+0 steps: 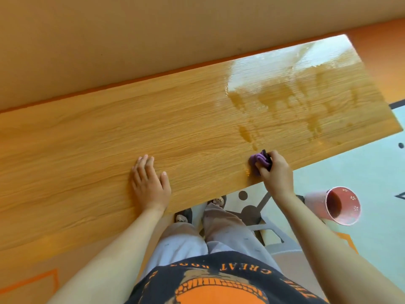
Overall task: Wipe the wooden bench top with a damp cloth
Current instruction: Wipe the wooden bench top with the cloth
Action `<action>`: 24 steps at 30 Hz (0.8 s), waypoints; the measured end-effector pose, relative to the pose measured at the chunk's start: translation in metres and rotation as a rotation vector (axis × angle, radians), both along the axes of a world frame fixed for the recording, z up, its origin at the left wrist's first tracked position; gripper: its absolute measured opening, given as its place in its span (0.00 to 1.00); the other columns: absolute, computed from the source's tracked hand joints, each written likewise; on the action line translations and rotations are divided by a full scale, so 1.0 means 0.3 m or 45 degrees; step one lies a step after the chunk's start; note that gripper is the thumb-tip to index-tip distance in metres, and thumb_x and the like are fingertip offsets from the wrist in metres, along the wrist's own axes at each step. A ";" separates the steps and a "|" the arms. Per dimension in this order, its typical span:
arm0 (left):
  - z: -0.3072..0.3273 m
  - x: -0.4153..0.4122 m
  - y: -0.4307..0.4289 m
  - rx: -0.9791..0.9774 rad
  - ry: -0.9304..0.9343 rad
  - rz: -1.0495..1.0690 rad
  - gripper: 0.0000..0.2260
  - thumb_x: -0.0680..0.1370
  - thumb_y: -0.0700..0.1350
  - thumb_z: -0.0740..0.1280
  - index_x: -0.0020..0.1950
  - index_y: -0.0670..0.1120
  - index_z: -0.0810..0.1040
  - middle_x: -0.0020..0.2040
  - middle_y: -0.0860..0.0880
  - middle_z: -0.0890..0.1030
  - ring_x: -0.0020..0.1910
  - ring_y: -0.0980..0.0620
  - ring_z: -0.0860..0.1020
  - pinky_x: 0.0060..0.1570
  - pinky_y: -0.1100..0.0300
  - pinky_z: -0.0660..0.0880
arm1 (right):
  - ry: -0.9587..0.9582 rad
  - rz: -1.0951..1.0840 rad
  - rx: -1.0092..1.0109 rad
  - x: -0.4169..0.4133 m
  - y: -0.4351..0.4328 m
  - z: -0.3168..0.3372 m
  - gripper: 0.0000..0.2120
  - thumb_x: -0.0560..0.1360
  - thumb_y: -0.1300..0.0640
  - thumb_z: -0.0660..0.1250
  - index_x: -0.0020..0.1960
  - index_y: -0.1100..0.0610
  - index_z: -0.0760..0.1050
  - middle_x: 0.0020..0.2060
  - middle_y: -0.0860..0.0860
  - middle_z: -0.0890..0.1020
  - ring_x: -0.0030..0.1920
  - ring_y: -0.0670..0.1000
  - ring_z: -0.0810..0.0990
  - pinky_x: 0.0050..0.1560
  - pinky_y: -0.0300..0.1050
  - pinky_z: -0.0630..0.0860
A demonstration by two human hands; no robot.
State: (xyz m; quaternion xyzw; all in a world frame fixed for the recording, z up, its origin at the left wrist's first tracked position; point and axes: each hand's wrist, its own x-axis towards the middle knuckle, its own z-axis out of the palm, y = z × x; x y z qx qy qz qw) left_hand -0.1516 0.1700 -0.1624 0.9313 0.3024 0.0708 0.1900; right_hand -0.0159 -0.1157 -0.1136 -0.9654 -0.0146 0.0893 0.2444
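A long wooden bench top runs across the view against a tan wall. Its right part is wet and shiny, with streaks running toward the near edge. My right hand is shut on a bunched purple cloth and presses it on the wood close to the near edge, just below the wet streaks. My left hand lies flat on the dry wood with its fingers spread, about a hand's length left of the cloth.
A pink bucket with a flower pattern stands on the pale floor to the right of the bench, beside a grey metal frame. My legs and feet are at the bench's near edge.
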 end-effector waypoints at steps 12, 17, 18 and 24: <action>-0.004 -0.005 0.007 0.009 -0.020 -0.064 0.24 0.76 0.48 0.58 0.69 0.39 0.67 0.71 0.39 0.68 0.72 0.40 0.62 0.71 0.41 0.58 | 0.089 0.268 0.133 -0.293 0.246 0.000 0.09 0.73 0.54 0.68 0.49 0.57 0.72 0.43 0.52 0.76 0.44 0.52 0.74 0.38 0.43 0.67; -0.006 -0.008 0.009 0.024 -0.023 -0.074 0.24 0.76 0.49 0.57 0.69 0.39 0.67 0.71 0.39 0.68 0.73 0.41 0.62 0.72 0.43 0.56 | 0.062 0.046 0.038 -0.159 0.092 0.014 0.08 0.73 0.56 0.67 0.49 0.58 0.72 0.43 0.53 0.76 0.43 0.55 0.75 0.39 0.48 0.71; -0.003 -0.010 0.010 0.013 -0.031 -0.065 0.24 0.76 0.49 0.57 0.69 0.39 0.67 0.71 0.40 0.68 0.72 0.41 0.62 0.72 0.43 0.56 | 0.052 -0.002 0.010 -0.126 0.051 0.015 0.08 0.73 0.55 0.67 0.49 0.58 0.72 0.44 0.54 0.77 0.43 0.56 0.76 0.39 0.48 0.71; 0.050 0.047 -0.017 -0.084 -0.169 -0.020 0.22 0.75 0.47 0.60 0.67 0.41 0.69 0.67 0.41 0.71 0.65 0.39 0.68 0.64 0.42 0.62 | 0.000 -0.296 -0.071 0.044 -0.194 0.008 0.11 0.75 0.54 0.67 0.53 0.59 0.72 0.48 0.59 0.78 0.47 0.60 0.76 0.42 0.46 0.67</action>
